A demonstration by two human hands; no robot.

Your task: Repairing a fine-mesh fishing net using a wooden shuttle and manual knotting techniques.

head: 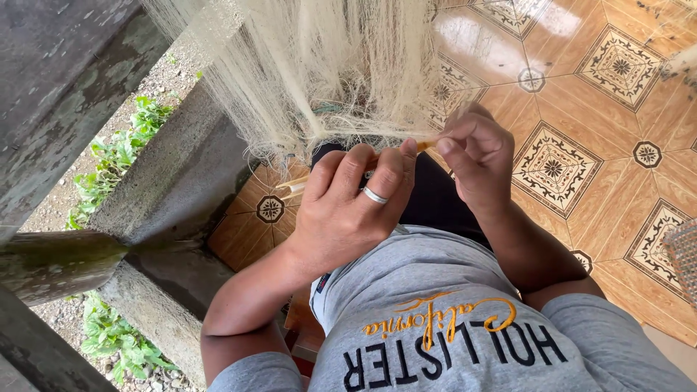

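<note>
Both hands, left [341, 210] and right [475, 156], pinch a thin yellow netting needle [305, 185], tensioning pale cream fishing net [327, 72] hung above.

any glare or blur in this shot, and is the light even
Head view: daylight is soft but uneven, with a white glare patch on the glossy patterned floor tiles at top; the pale net smears together toward the top edge; the left hand and right hand are sharp; the concrete ledge on the left sits darker.
</note>
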